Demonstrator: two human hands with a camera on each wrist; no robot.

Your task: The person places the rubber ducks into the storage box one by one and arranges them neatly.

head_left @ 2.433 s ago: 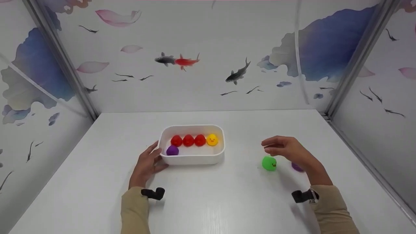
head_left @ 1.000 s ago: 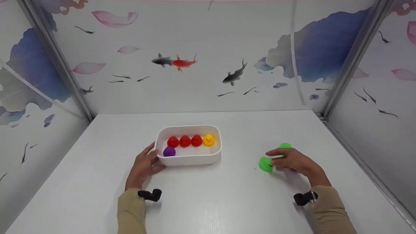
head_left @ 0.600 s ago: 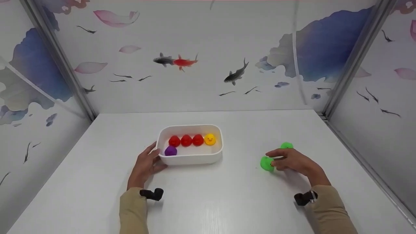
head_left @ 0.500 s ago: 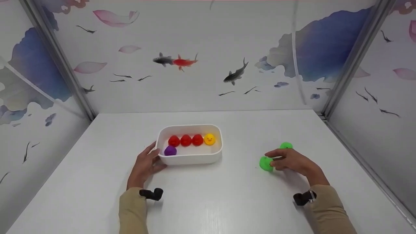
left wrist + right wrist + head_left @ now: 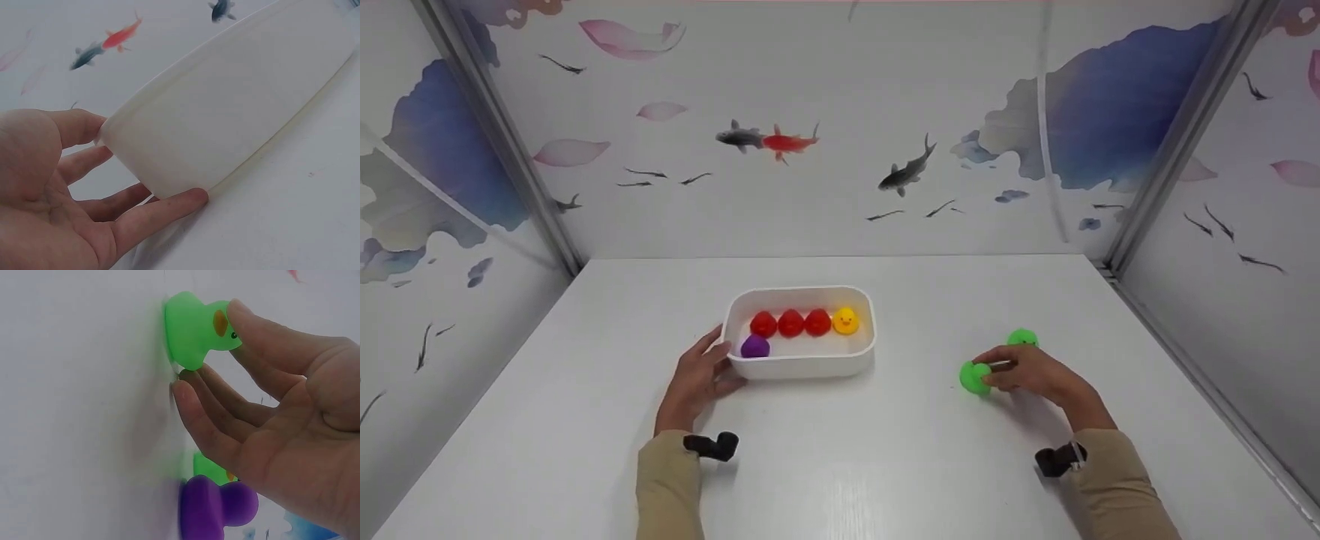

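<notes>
My right hand (image 5: 1031, 371) pinches the head of a green rubber duck (image 5: 973, 378) between thumb and forefinger. In the right wrist view that duck (image 5: 188, 329) has its base against the table, and the other fingers lie beside it. Behind the hand stand a second green duck (image 5: 1023, 338) and a purple duck (image 5: 205, 509), the purple one hidden in the head view. My left hand (image 5: 699, 379) grips the left end of a white plastic box (image 5: 802, 367); in the left wrist view the thumb (image 5: 180, 205) presses the box wall (image 5: 225, 107) low down and a finger touches the rim corner.
Inside the box, three red toys (image 5: 790, 323) and a yellow duck (image 5: 846, 321) form a row, with a purple toy (image 5: 755, 347) at the front left corner. Printed white panels (image 5: 840, 202) enclose the white table (image 5: 840, 457) at the back and both sides.
My right hand has come down from above the green duck and now pinches its head, uncovering the second green duck behind. My left hand and the box stay in place.
</notes>
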